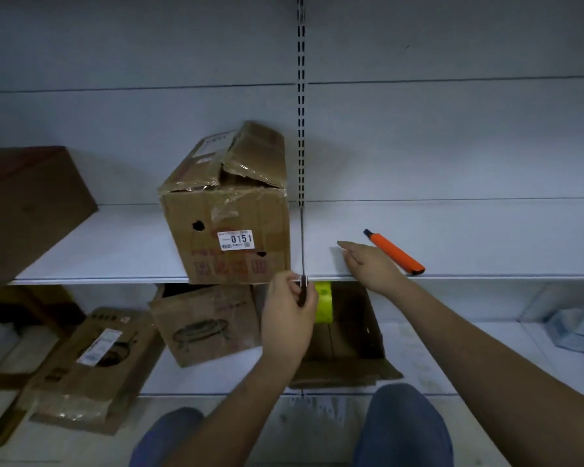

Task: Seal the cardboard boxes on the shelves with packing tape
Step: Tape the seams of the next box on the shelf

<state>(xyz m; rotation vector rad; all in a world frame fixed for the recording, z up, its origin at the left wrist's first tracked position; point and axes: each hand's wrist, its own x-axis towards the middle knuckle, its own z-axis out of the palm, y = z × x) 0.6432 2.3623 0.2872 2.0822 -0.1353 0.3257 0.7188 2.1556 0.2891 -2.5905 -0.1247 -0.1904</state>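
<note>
Cardboard box (228, 214) overhangs shelf edge (115, 280) (slightly)

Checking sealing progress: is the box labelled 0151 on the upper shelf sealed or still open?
Still open: the box has top flaps lifted and crumpled, with torn old tape along the seam.
</note>
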